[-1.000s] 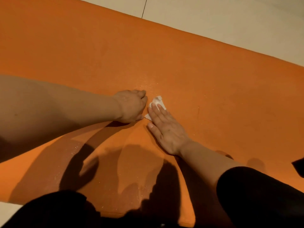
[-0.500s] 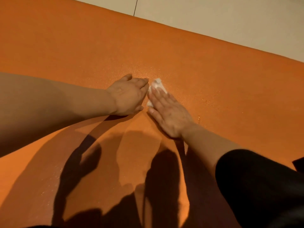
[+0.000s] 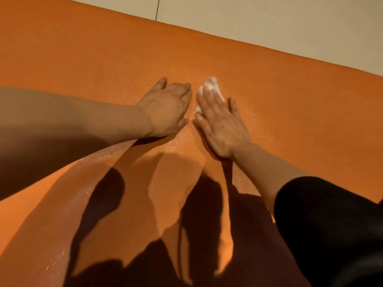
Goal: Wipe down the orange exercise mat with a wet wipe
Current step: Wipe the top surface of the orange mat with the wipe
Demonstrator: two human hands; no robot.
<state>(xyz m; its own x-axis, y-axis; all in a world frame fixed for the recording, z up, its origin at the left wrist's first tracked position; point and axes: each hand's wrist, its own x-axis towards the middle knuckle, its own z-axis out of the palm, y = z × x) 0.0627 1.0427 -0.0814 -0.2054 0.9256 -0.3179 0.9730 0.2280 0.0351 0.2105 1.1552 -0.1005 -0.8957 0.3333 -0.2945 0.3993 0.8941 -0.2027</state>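
- We see the right hand (image 3: 220, 119) flat on the orange mat (image 3: 290, 96), straight fingers pressing a crumpled white wet wipe (image 3: 211, 85).
- Our left hand (image 3: 167, 108) lies palm down just beside it.
- Pale floor tiles (image 3: 269, 19) border the mat's far edge.

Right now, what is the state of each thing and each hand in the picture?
orange mat: lies flat, speckled with wet glints.
wet wipe: bunched, pressed on the mat.
right hand: flat, fingers straight, pressing the wipe.
left hand: resting on the mat, holding nothing.
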